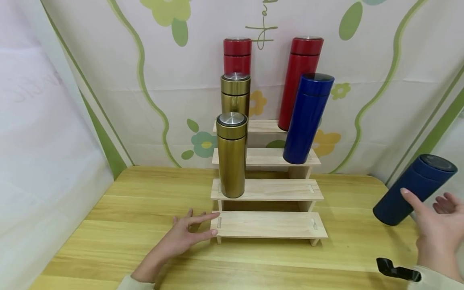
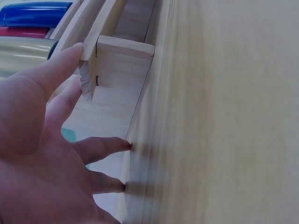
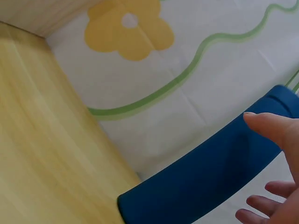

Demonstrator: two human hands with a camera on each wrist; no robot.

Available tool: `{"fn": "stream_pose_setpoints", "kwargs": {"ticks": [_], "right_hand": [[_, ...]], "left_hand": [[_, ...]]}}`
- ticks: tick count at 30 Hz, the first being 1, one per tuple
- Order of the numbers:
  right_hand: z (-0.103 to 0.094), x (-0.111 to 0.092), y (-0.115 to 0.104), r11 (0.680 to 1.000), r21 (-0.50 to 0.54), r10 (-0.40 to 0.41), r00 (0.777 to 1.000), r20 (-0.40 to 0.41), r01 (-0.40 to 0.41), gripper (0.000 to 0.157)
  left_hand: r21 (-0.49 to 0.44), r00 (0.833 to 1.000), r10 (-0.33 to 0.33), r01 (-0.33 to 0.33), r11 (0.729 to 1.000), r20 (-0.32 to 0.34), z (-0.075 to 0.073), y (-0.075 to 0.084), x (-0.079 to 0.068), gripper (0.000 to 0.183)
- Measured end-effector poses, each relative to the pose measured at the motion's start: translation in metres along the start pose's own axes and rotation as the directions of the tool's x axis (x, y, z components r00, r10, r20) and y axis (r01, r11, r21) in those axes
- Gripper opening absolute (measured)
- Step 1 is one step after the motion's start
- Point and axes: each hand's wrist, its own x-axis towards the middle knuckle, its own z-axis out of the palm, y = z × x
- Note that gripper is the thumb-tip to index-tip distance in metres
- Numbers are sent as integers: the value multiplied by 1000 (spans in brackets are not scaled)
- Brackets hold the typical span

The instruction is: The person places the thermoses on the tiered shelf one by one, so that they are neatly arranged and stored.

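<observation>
A stepped wooden display rack (image 1: 268,224) stands on the table. My left hand (image 1: 185,233) is at the left end of its lowest board, with thumb and index finger against the end and the other fingers spread; in the left wrist view the hand (image 2: 51,140) reaches down beside the rack's side. At the far right is a dark blue thermos flask (image 1: 406,197), close to upright. My right hand (image 1: 440,225) is beside it, thumb across the flask's near side and other visible fingers apart from it. The right wrist view shows that thumb over the flask (image 3: 201,168); the index finger is hidden.
Two gold flasks (image 1: 233,165), one behind the other, stand on the rack's left. A bright blue flask (image 1: 308,121) and a red flask (image 1: 301,68) are on its right; another red flask (image 1: 237,60) is behind the gold ones. Patterned cloth (image 1: 174,100) hangs behind the table (image 1: 145,197).
</observation>
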Motion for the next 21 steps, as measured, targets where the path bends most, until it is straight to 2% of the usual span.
{"fn": "stream_pose_setpoints", "kwargs": {"ticks": [4, 11, 21], "right_hand": [[5, 9, 12, 999, -46, -27, 999, 38, 29, 93], [12, 21, 21, 995, -103, 2, 995, 105, 9, 101], [19, 28, 31, 985, -170, 10, 986, 168, 19, 108]], "left_hand": [[8, 1000, 10, -10, 1000, 6, 0, 1, -1, 46], [-1, 1000, -3, 3, 1000, 11, -1, 1, -3, 45], [4, 1000, 2, -2, 1000, 14, -2, 2, -2, 45]]}}
